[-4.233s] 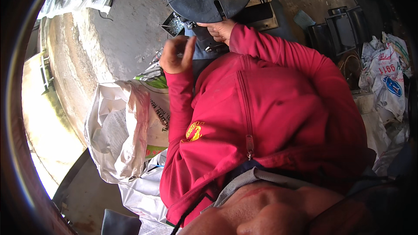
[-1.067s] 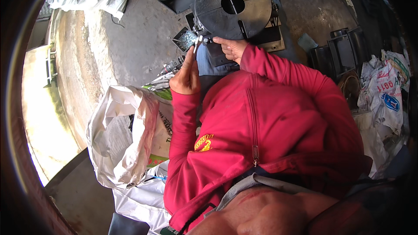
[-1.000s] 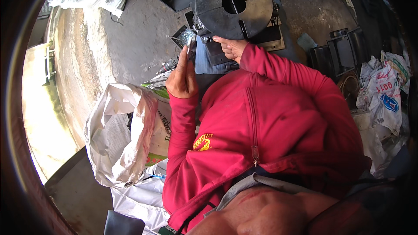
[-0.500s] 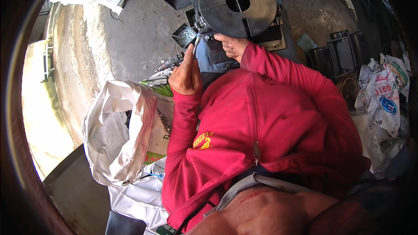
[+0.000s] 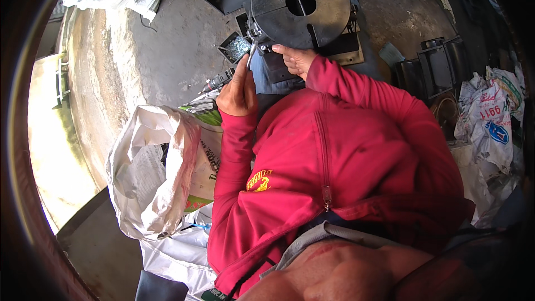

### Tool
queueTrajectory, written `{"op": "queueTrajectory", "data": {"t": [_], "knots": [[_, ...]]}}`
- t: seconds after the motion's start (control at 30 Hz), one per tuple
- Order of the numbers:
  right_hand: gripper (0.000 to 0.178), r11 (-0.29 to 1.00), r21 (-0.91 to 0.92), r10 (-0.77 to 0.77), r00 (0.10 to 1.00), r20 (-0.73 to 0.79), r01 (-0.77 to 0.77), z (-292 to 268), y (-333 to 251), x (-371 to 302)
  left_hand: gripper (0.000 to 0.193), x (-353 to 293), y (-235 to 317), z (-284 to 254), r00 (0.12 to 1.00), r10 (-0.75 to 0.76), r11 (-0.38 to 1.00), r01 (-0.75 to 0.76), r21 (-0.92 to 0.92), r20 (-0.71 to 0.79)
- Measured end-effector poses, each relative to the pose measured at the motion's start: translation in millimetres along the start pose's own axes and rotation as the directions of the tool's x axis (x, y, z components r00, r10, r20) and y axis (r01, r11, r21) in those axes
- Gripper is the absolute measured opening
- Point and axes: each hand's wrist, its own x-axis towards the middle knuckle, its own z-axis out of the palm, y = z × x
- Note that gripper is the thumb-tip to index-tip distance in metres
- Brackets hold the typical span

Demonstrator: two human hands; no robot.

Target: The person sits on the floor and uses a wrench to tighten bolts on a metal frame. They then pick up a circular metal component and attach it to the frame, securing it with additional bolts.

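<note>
A wrench (image 5: pixel 252 52), slim and silver, rises from my left hand (image 5: pixel 238 92), whose fingers are closed round its lower part. The wrench's far end meets the small bolt fittings (image 5: pixel 253 32) at the left edge of a round, dark metal disc (image 5: pixel 329 19) with a central hole and slots. Under the disc is a black metal base (image 5: pixel 278 66). My right hand (image 5: pixel 298 61) grips the near edge of that base, fingers curled and one digit stretched toward a shiny bolt (image 5: pixel 264 48). Its undersides are hidden.
A small black tray of shiny fasteners (image 5: pixel 235 48) stands left of the disc, with a power driver (image 5: pixel 218 81) below it. An open white sack (image 5: pixel 150 173) is at my left. Black metal frames (image 5: pixel 440 67) and crumpled bags (image 5: pixel 490 117) lie at the right.
The wrench's tip has moved up to the fittings at the disc's left edge. Disc and base have shifted slightly left, along with my right hand.
</note>
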Motion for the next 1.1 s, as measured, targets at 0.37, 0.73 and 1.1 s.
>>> {"op": "queueTrajectory", "data": {"t": [0.37,0.73,1.1], "knots": [[0.029,0.999,-0.043,-0.018,0.997,-0.077,0.015,12.2,-9.3,-7.5,0.083,16.3,-40.0,48.8,0.946,-0.240,0.861,0.310,-0.403,0.216],[0.023,0.999,-0.019,0.049,0.996,-0.081,-0.050,17.0,-14.4,-10.2,0.112,75.8,-74.3,37.8,0.785,-0.042,0.817,0.383,-0.431,0.618],[0.032,0.993,0.022,0.117,0.991,-0.066,-0.116,21.7,-19.1,-10.9,0.110,81.9,-80.2,29.2,0.747,-0.038,0.898,0.317,-0.304,0.664]]}}
